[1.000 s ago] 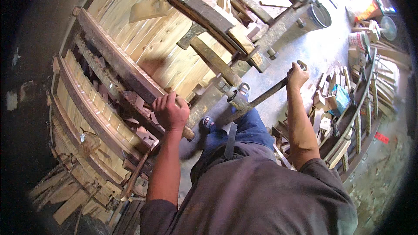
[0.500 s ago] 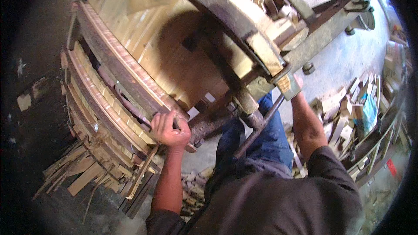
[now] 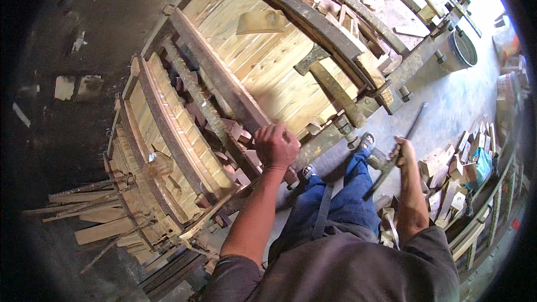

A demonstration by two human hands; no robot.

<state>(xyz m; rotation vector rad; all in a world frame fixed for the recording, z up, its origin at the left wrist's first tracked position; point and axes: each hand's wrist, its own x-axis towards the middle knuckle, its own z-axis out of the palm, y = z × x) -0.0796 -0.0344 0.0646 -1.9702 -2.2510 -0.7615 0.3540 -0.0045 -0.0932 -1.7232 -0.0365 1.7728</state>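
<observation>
Left hand (image 3: 276,145) stays clamped, fingers curled over the dark steel clamp bar (image 3: 221,86) crossing the glued plank panel (image 3: 268,61). Right hand (image 3: 404,152), fist closed around the long metal rod (image 3: 398,148), has lowered since a second ago (mid-swing, probably).

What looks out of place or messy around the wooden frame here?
A loose pale wedge-shaped wood offcut lies askew on the light plank panel. Splintered wood strips fan out untidily at the frame's lower left corner, and short wood offcuts litter the grey concrete floor on the right.
</observation>
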